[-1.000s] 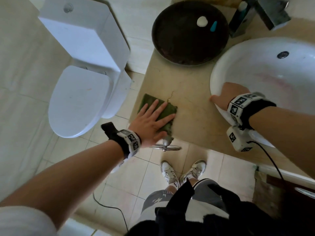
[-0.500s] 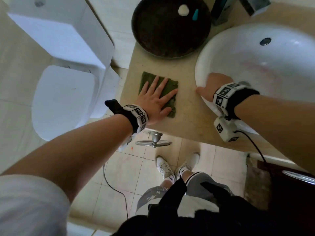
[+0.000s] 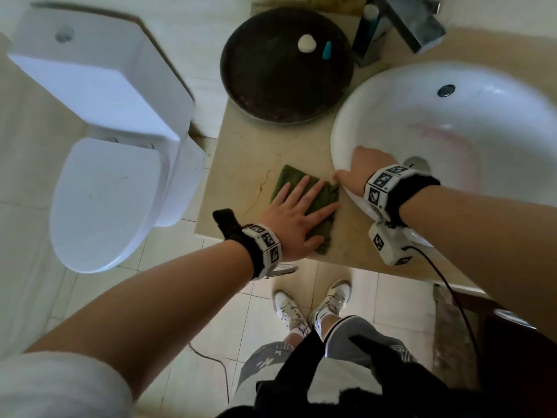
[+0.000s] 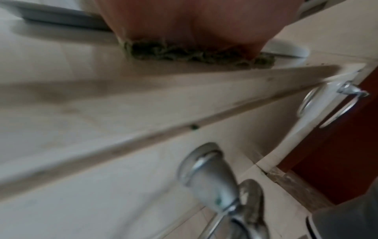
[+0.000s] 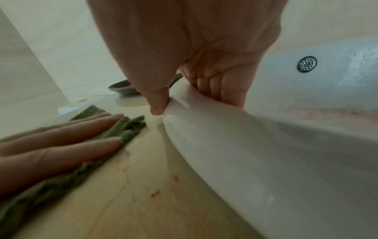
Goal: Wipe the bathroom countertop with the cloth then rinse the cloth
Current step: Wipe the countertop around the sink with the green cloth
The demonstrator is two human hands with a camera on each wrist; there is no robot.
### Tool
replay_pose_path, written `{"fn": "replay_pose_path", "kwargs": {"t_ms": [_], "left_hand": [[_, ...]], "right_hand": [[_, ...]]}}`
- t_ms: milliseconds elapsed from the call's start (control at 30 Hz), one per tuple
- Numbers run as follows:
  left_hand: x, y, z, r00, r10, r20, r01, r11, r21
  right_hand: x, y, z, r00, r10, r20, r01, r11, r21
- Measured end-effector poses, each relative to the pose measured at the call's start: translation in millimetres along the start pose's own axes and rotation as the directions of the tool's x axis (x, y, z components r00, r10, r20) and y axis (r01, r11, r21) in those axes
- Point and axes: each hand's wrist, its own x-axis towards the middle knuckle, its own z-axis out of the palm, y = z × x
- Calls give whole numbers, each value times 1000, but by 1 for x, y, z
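A green cloth (image 3: 322, 220) lies flat on the beige countertop (image 3: 250, 152), just left of the white sink basin (image 3: 452, 122). My left hand (image 3: 297, 211) presses down on it with straight, spread fingers (image 5: 81, 129). The cloth's near edge (image 4: 184, 55) shows under the palm in the left wrist view. My right hand (image 3: 360, 170) grips the basin's left rim (image 5: 184, 103), thumb on the outside and fingers curled over the inside. The cloth's right edge (image 5: 131, 127) lies close to that thumb.
A dark round tray (image 3: 286, 64) with a white lump and a blue item sits at the back of the counter. A toilet (image 3: 108, 164) stands to the left. A metal faucet (image 3: 413, 22) is at the back. Chrome handles (image 4: 214, 179) project below the counter's front edge.
My left hand has slid the cloth rightward across the counter, from near its left edge to beside the basin. The right hand stays on the basin rim.
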Motion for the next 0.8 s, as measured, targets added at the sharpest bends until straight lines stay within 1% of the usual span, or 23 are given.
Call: {"fn": "replay_pose_path", "kwargs": {"t_ms": [100, 267, 433, 533, 600, 700, 800], "left_hand": [[-4, -25, 1, 997, -73, 6, 73, 997, -1], [10, -58, -9, 978, -209, 3, 208, 976, -56], [6, -96, -9, 943, -333, 6, 332, 939, -87], [0, -116, -11, 928, -373, 3, 371, 923, -96], [4, -122, -14, 916, -400, 6, 398, 910, -120], [14, -122, -17, 887, -462, -8, 455, 876, -162], [15, -113, -17, 886, -463, -11, 455, 876, -157]], "right_hand": [[1, 1, 1, 1000, 1, 8, -1, 1000, -6], [2, 2, 3, 1000, 7, 20, -7, 1000, 8], [2, 3, 3, 1000, 13, 24, -14, 1000, 28], [2, 4, 3, 1000, 15, 24, -16, 999, 39], [2, 4, 3, 999, 20, 31, -21, 999, 38], [1, 2, 2, 999, 21, 36, -22, 999, 29], [0, 0, -1, 999, 27, 36, -27, 1000, 11]]}}
